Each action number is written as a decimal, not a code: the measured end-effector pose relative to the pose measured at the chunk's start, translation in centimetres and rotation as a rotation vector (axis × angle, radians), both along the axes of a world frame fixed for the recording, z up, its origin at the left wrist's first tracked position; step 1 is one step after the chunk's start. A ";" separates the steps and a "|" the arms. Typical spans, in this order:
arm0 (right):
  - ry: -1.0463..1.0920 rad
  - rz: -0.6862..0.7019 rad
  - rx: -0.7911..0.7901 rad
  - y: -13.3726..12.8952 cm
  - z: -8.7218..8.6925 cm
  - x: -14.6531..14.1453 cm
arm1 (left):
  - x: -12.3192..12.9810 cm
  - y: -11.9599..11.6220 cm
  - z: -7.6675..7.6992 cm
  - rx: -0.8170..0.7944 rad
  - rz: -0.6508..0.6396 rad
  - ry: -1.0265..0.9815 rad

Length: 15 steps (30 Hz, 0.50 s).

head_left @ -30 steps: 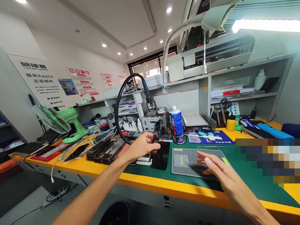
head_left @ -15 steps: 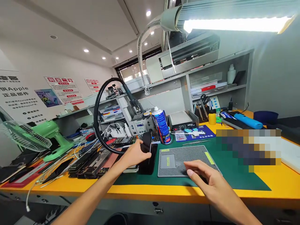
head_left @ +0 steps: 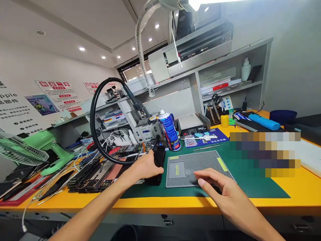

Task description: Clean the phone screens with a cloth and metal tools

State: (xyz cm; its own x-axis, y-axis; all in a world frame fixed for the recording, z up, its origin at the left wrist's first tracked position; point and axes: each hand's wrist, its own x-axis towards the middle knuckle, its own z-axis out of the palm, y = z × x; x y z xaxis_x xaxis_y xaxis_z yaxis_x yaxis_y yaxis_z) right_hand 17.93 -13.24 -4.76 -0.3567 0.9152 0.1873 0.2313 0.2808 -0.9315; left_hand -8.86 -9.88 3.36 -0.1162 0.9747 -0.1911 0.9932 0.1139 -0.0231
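My left hand (head_left: 146, 166) is over the left part of the black phone-like slabs (head_left: 160, 160), its thumb and forefinger spread apart. The slabs lie flat on the green mat (head_left: 260, 180), partly hidden by the hand. My right hand (head_left: 218, 182) hovers near the front of the grey perforated pad (head_left: 193, 164), thumb and fingers apart with nothing between them. Behind the slabs stands a blue spray can (head_left: 170, 130). Thin metal tweezers (head_left: 207, 148) lie behind the pad.
Phone parts (head_left: 94, 177) are stacked to the left, with loose cables and a green fan (head_left: 54, 147) beyond. A black hose (head_left: 92, 124) arches from a grey station (head_left: 145, 133). A heating plate (head_left: 192, 125) and yellow bottle (head_left: 224, 119) stand behind. Yellow table edge (head_left: 190, 202) in front.
The dark phone that stood tilted up in my left hand is now down flat, and the fingers have spread. My right hand stays nearly still. The view has shifted slightly.
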 end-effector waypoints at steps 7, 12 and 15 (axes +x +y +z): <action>0.033 0.016 0.006 -0.1 -0.1 0.1 | 0.4 0.1 -0.2 -0.038 -0.008 0.079; 0.020 0.013 0.002 -0.1 -0.1 0.1 | 0.4 0.1 -0.2 -0.054 -0.032 0.097; 0.017 0.012 0.003 -0.1 -0.1 0.1 | 0.3 0.1 -0.3 -0.057 -0.053 0.113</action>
